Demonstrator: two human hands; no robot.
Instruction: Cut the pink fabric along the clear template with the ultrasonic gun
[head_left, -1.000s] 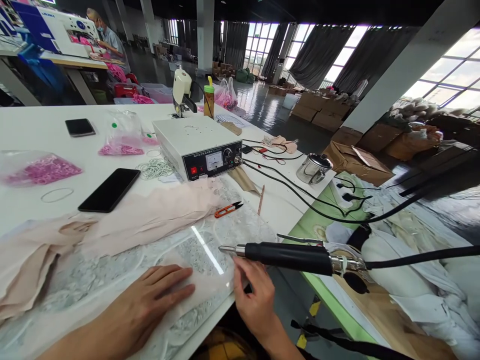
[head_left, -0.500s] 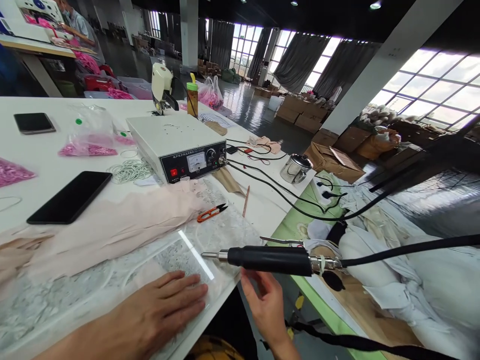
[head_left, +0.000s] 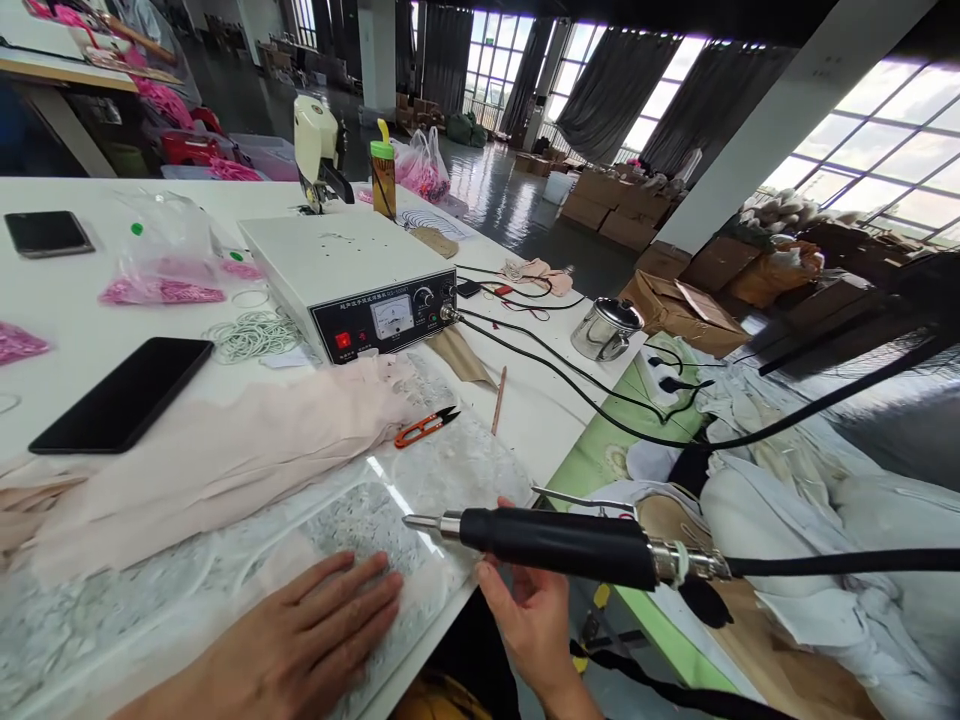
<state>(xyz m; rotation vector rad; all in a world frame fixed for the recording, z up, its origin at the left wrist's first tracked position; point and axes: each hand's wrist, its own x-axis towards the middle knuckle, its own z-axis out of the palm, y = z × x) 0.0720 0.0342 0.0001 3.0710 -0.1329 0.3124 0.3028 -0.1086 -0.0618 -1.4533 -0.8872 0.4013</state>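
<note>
A black ultrasonic welding handpiece [head_left: 555, 545] with a pointed metal tip is held level above the table's near edge, tip to the left. My right hand [head_left: 529, 610] closes around it from below, thumb in front and fingers behind; a fingertip shows over its top. My left hand [head_left: 307, 625] lies flat, fingers stretched, on thin sheer pale fabric [head_left: 285, 560] spread over a clear-covered, marble-patterned mat [head_left: 472, 460]. Ahead of it are a folded pale pink cloth [head_left: 225, 420] and orange thread snips [head_left: 426, 427]. The handpiece's cable runs off to the right.
A white ultrasonic welder box [head_left: 352, 270] stands behind the mat. A black phone [head_left: 124, 395], white elastic loops [head_left: 251, 335] and bags of pink pieces [head_left: 161, 275] lie left. A steel cup [head_left: 606, 330] stands right, above a green surface [head_left: 600, 440] with white cloth [head_left: 757, 510].
My right fingers have come up behind the handpiece and now wrap it. The handpiece sits slightly lower and tilts more. My left hand stays flat, slightly lower in view; the view has shifted a little.
</note>
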